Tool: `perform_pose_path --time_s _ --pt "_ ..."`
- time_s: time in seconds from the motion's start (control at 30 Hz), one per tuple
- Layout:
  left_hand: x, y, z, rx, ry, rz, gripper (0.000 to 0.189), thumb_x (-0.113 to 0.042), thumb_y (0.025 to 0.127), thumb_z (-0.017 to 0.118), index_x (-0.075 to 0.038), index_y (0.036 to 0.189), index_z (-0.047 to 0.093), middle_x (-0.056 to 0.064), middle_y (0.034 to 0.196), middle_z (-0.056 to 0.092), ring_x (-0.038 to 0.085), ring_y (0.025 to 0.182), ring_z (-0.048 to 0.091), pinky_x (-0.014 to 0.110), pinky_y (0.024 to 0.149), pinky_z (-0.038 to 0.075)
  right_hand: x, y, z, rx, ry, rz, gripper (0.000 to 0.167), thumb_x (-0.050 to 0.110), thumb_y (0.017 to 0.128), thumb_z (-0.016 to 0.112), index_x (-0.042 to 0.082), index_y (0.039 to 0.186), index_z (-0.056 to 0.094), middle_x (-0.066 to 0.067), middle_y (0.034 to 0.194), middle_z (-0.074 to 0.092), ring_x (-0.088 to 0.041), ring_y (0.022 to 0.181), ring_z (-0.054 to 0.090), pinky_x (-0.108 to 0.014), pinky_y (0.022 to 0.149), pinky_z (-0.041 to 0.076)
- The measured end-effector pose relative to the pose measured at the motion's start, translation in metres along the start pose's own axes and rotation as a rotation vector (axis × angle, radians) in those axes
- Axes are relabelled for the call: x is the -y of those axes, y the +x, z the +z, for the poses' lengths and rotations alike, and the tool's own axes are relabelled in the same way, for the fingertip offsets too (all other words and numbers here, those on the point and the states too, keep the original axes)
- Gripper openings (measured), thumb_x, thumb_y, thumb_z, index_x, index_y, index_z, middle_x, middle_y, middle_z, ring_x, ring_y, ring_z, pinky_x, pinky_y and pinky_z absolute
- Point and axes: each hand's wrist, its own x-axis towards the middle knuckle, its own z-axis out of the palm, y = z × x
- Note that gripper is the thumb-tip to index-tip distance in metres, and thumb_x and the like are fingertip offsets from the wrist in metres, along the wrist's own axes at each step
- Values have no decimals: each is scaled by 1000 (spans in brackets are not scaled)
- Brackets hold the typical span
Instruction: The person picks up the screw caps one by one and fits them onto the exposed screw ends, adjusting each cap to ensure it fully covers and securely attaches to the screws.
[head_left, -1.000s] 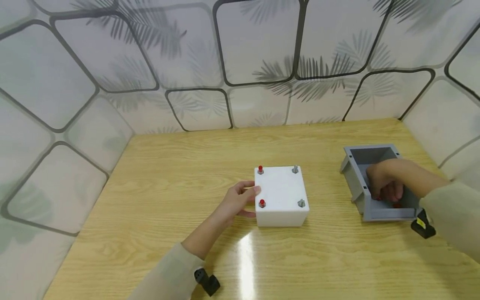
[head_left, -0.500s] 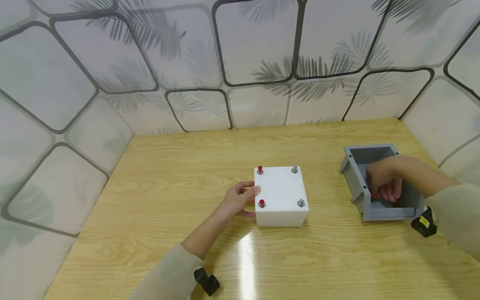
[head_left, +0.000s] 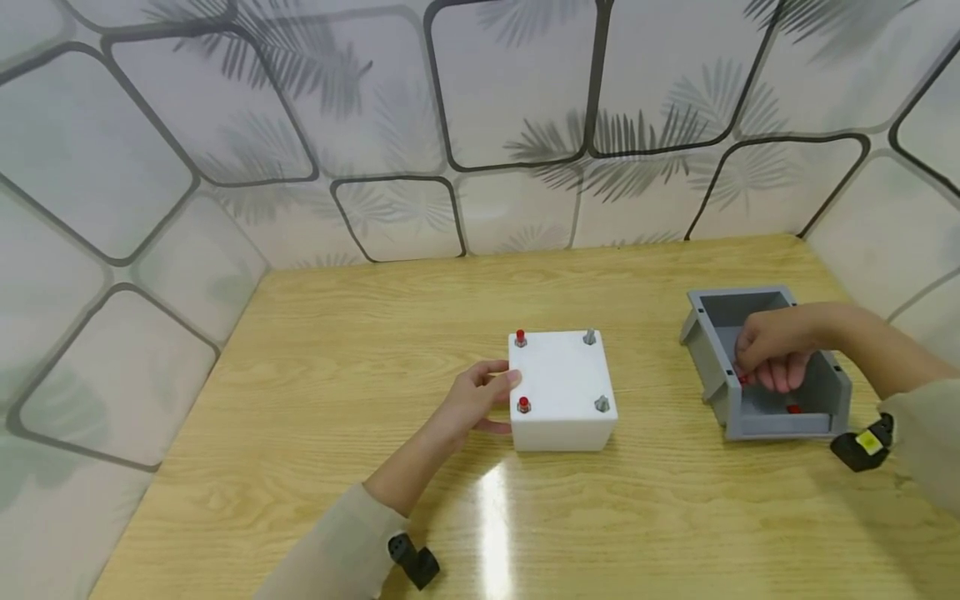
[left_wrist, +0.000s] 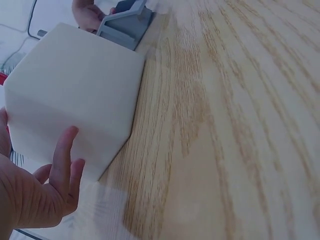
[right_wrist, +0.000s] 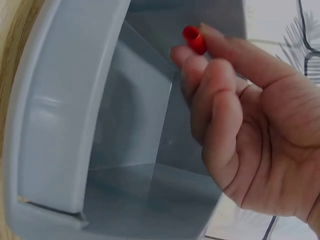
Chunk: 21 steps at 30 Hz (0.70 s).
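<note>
A white box sits on the wooden table with a threaded post near each top corner. Red caps cover the two left posts, the front one being this red cap; both right posts, such as the front right bolt, show bare metal. My left hand rests against the box's left side, thumb on its top edge, fingers fairly straight. Over the grey bin, my right hand pinches a small hollow red cap between thumb and index finger, the other fingers curled.
Another small red piece lies on the bin's floor near its front wall. The bin stands right of the box, with table between them. A patterned wall covering borders the table at the back and sides.
My right hand has risen from the bin's floor with a red cap between its fingertips, uncovering another red piece below. My left hand and the box have stayed put.
</note>
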Motion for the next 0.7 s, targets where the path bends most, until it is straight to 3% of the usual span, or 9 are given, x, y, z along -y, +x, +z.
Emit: perform_pose_path --time_s 0.17,0.43,0.7 --pt "0 1 0 -2 -1 5 54 -35 92 61 -7 135 45 15 117 52 28 103 61 42 69 60 -4 -3 -2 26 85 -43 23 21 90 59 2 78 65 -1 61 63 -6 49 59 -20 49 53" --pt "0 0 -1 -7 1 11 53 -35 92 61 -7 135 46 14 115 53 29 104 60 42 69 60 -16 -9 -9 114 252 -199 29 22 97 52 -2 84 62 0 67 63 -5 53 60 -21 52 55" --pt "0 1 -1 -3 5 13 54 -35 92 61 -7 135 46 15 115 53 30 106 58 42 70 60 -23 -15 -10 165 395 -303 31 17 101 43 -6 91 62 1 72 66 -4 58 62 -20 55 56"
